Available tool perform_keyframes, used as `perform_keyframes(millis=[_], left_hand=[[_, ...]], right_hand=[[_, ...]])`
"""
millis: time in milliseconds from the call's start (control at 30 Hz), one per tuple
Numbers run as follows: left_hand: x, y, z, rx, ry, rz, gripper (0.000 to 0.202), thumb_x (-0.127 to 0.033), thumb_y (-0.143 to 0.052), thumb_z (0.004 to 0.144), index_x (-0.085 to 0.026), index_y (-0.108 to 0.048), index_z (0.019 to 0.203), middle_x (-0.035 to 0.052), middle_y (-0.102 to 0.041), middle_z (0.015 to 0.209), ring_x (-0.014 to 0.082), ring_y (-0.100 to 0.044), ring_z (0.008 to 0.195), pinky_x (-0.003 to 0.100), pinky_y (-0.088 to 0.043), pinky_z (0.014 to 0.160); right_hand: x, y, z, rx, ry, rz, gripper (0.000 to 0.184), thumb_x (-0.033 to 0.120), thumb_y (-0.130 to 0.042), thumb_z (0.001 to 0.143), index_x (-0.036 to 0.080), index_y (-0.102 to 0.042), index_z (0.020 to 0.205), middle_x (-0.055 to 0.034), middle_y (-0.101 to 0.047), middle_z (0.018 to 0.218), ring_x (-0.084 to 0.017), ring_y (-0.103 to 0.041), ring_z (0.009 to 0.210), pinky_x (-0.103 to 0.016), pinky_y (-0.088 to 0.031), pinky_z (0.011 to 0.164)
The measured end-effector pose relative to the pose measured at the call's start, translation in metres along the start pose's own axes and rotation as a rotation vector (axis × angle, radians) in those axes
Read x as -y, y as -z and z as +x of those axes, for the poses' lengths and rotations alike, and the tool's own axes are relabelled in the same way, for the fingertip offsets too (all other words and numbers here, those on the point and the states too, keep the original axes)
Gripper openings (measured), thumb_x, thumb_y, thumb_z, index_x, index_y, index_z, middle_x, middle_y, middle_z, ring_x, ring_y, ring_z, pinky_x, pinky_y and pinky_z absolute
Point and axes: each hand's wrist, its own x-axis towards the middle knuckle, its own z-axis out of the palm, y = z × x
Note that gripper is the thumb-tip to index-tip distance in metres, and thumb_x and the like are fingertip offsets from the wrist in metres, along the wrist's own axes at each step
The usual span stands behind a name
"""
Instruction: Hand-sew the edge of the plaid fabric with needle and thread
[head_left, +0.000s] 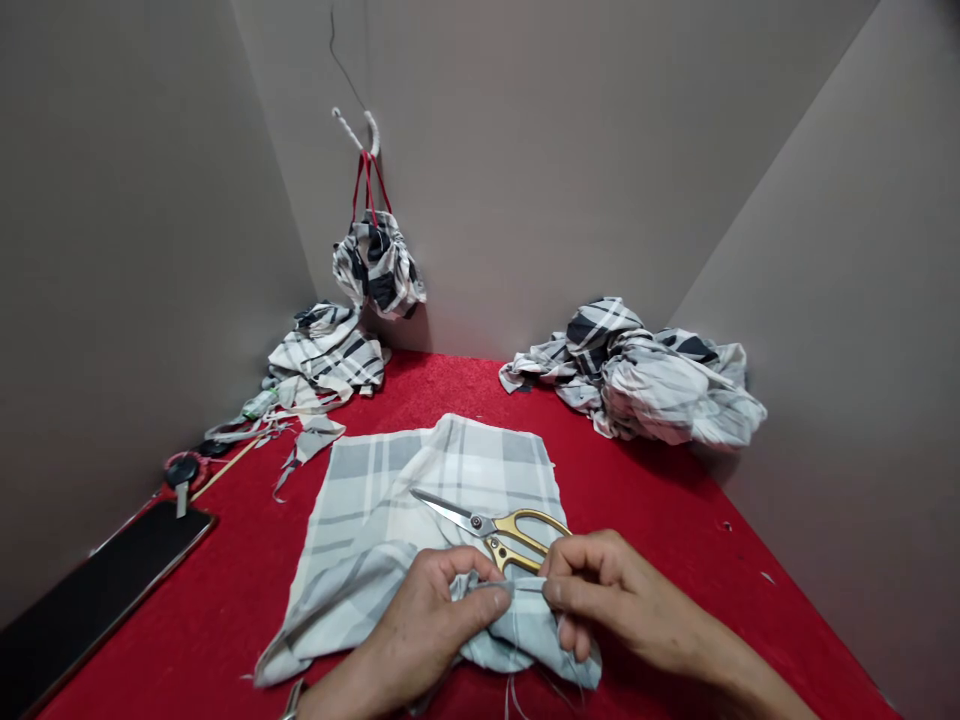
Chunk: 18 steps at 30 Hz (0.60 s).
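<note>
Red felt covers the table (660,500) where the left hand (427,625) and right hand (604,590), both closed in fingertip pinches, grip the near bunched edge of the grey plaid cloth (405,490), seemingly working a fold or thread, gold-handled scissors (495,527) lying on it just beyond.

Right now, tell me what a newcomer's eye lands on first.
The bright red table strikes first, with a grey plaid cloth spread mid-front and gold-handled scissors lying on it. At the near edge the left hand and right hand pinch a fold of that cloth. A crumpled plaid heap sits back right.
</note>
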Motion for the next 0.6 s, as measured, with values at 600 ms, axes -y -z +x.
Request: perform_keyframes(millis=[600], left_hand=[[-0.0028, -0.0002, -0.0001, 0.007, 0.025, 0.03, 0.02, -0.033, -0.062, 0.073, -0.013, -0.06, 0.075, -0.0019, -0.051, 0.063, 0.0102, -0.04, 0.058, 0.021, -0.033, 0.056]], right_hand=[[-0.0028, 0.0007, 0.0014, 0.0, 0.009, 0.02, 0.023, 0.032, -0.058, 0.078, 0.014, -0.054, 0.066, -0.003, -0.063, 0.053, -0.01, -0.056, 0.042, -0.019, -0.04, 0.042]])
